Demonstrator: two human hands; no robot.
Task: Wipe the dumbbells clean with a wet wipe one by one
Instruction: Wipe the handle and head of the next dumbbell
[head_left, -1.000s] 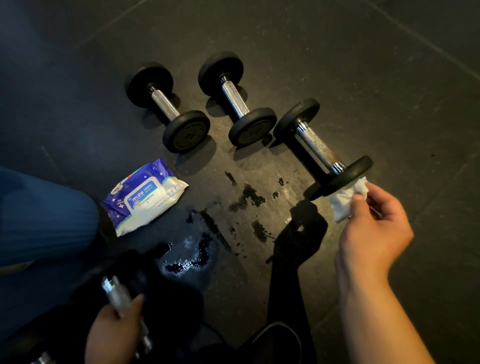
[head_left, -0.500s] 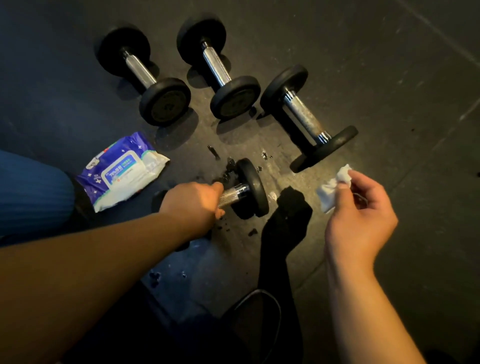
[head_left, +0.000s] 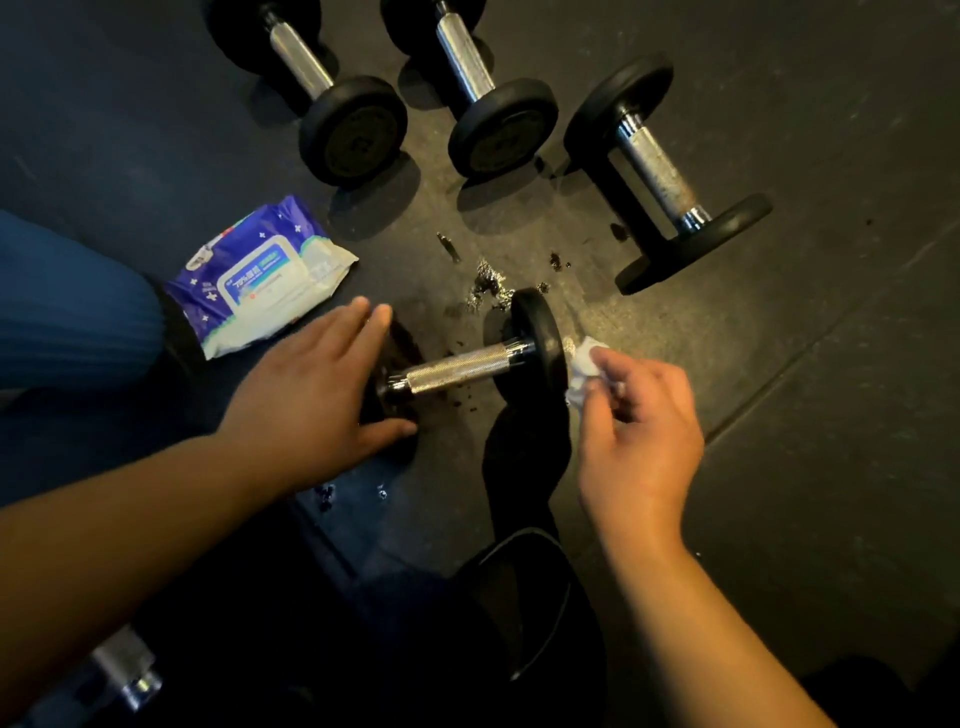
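Left hand lies flat with its fingers straight and spread over the near black end of the dumbbell, so it presses and keeps that end from moving. My right hand has its fingers and thumb curled round a small white wet wipe, all scrunched up, and the wipe sits right against the outer side of the far black end. This dumbbell lies on the dark floor in front of me, near the blue pack of wipes. I think the dumbbell is heavy and hard and will not bend or break. Its ends are round, so it could roll away if I let go. That is why one hand should hold an end down, or grab the middle bar, which looks bumpy and easy to grip. The wipe is soft, light and wet, so I think it could tear or slip if I rub too hard. The bar in the middle is shiny silver and the two ends are black and thick. Dark wet spots and little crumbs lie on the floor around it. Three more dumbbells lie in a row farther away, and the one on the right has brown specks on its bar.
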